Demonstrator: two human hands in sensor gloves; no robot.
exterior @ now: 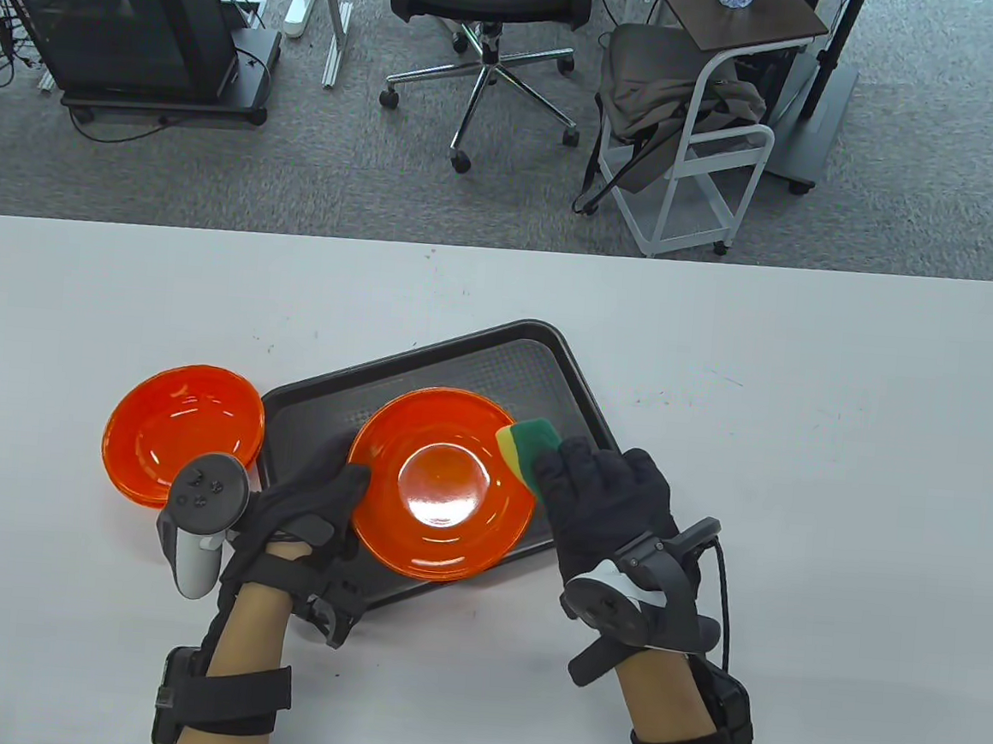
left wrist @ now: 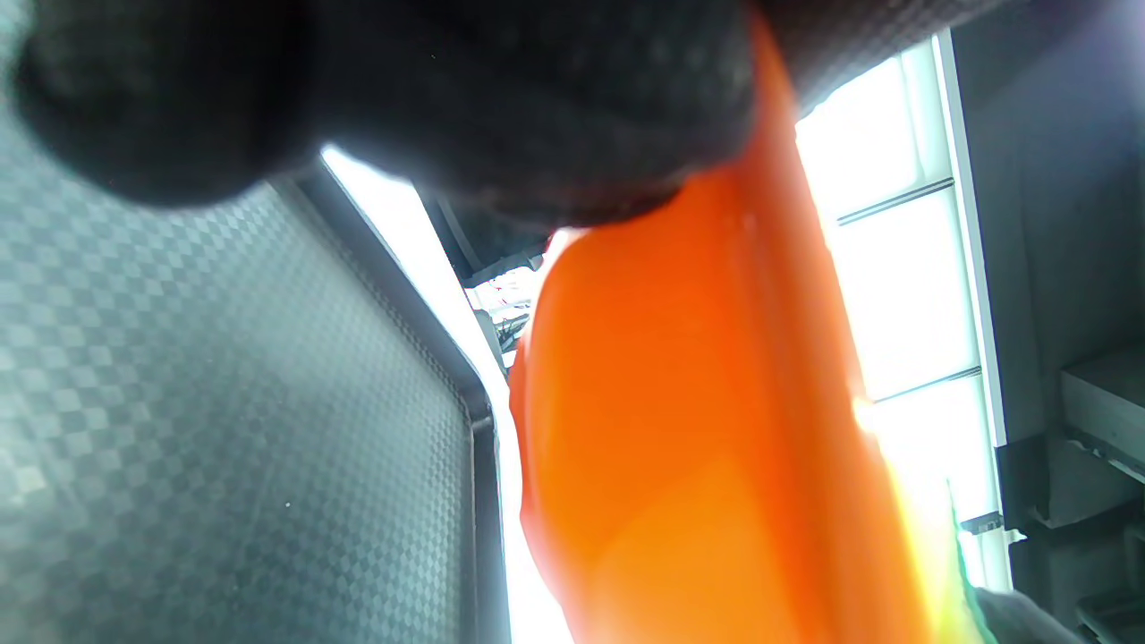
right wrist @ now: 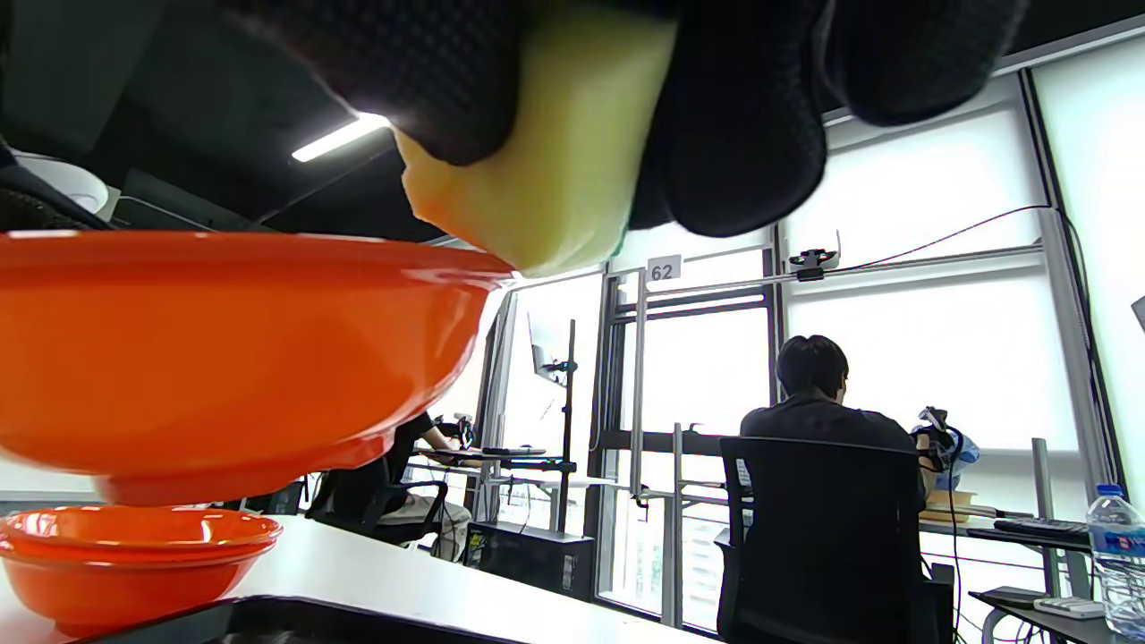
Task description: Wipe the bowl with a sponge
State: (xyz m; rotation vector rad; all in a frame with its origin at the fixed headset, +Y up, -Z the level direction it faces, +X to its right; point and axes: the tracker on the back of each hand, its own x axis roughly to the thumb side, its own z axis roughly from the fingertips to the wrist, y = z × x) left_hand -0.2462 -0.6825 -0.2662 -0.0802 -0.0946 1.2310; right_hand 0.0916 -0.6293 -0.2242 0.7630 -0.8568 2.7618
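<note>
Our left hand grips the near-left rim of the orange bowl, held up over the black tray; our right hand pinches the yellow-green sponge against the bowl's right rim; a second orange bowl sits just left of our left hand.

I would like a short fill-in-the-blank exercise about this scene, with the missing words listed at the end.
1. The right hand holds a yellow and green ____ at the rim of a bowl.
2. The left hand grips the bowl over the tray; its colour is ____.
3. The second bowl rests on the table, to the ____ of the tray in the table view.

Missing words: sponge; orange; left
</note>
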